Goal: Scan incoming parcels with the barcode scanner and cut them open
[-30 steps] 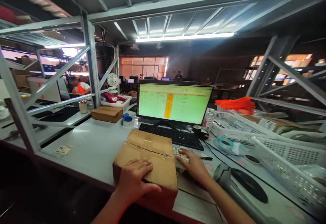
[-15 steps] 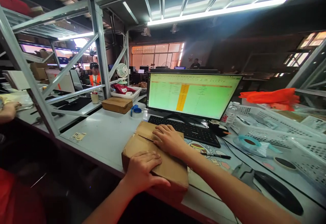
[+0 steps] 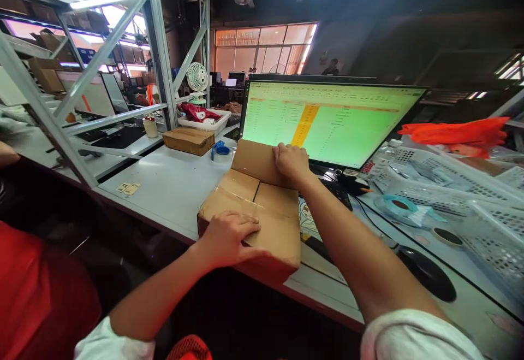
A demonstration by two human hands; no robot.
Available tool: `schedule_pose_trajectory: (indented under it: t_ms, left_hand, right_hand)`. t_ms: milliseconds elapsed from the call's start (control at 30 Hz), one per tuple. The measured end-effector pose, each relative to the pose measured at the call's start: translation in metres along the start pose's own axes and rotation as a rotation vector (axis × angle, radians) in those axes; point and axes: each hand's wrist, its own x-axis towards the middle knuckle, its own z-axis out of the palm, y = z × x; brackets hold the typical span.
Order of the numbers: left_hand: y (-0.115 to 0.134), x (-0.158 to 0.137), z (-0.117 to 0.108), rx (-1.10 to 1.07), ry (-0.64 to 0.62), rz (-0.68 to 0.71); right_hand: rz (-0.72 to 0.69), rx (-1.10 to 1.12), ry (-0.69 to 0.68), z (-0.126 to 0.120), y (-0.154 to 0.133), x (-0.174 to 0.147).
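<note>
I have the brown cardboard box at the near edge of the white table, in front of the black-framed monitor with its green-lit spreadsheet. The left hand lies open on the box's near top flap, fingers spread, thumb out along the front edge. The right hand grips the raised brown cardboard flap at the far side, fingers curled over its top edge; below it, I see two inner flaps meeting at a dark seam. Just right of the box sits a black object with a yellow end, perhaps a cutter, though the right forearm covers too much for me to be sure. Left of the monitor are a blue tape dispenser and a flatter brown cardboard box.
</note>
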Motion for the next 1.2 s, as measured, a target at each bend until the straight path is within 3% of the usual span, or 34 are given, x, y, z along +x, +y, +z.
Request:
schedule_pose_trajectory:
  t_ms: [100, 200, 367, 500, 600, 700, 767, 900, 1000, 1100, 1200]
  left_hand:
    - [-0.012, 0.029, -0.02, 0.08, -0.192, -0.109]
    - [-0.032, 0.055, -0.028, 0.254, -0.295, -0.193]
    - [-0.047, 0.062, -0.02, 0.337, -0.3, -0.195]
    - [-0.04, 0.057, -0.024, 0.37, -0.085, -0.171]
    - [-0.028, 0.046, -0.038, 0.449, 0.294, -0.038]
    - [-0.001, 0.012, -0.051, 0.467, 0.634, 0.064]
    - [0.02, -0.025, -0.051, 0.408, 0.681, 0.052]
    - [0.048, -0.11, -0.02, 0.3, 0.561, -0.171]
    - [0.048, -0.145, -0.003, 0.294, 0.395, -0.213]
    - [0.038, -0.13, -0.028, 0.253, 0.114, -0.216]
    - [0.024, -0.072, -0.078, 0.135, -0.341, -0.286]
  right_hand:
    - [0.014, 0.02, 0.016, 0.014, 0.001, 0.002]
    - [0.015, 0.042, 0.087, 0.023, 0.001, 0.001]
    - [0.016, 0.076, 0.162, 0.034, 0.001, -0.002]
    - [0.038, 0.107, 0.176, 0.039, 0.0, -0.002]
    - [0.054, 0.12, 0.178, 0.041, 0.0, -0.002]
    - [0.051, 0.13, 0.194, 0.043, 0.001, -0.001]
    - [0.047, 0.136, 0.207, 0.045, 0.002, -0.001]
    - [0.041, 0.147, 0.212, 0.046, 0.002, -0.001]
    - [0.045, 0.151, 0.211, 0.042, 0.0, -0.004]
    - [0.049, 0.169, 0.18, 0.033, -0.003, -0.009]
    - [0.043, 0.196, 0.122, 0.02, -0.003, -0.015]
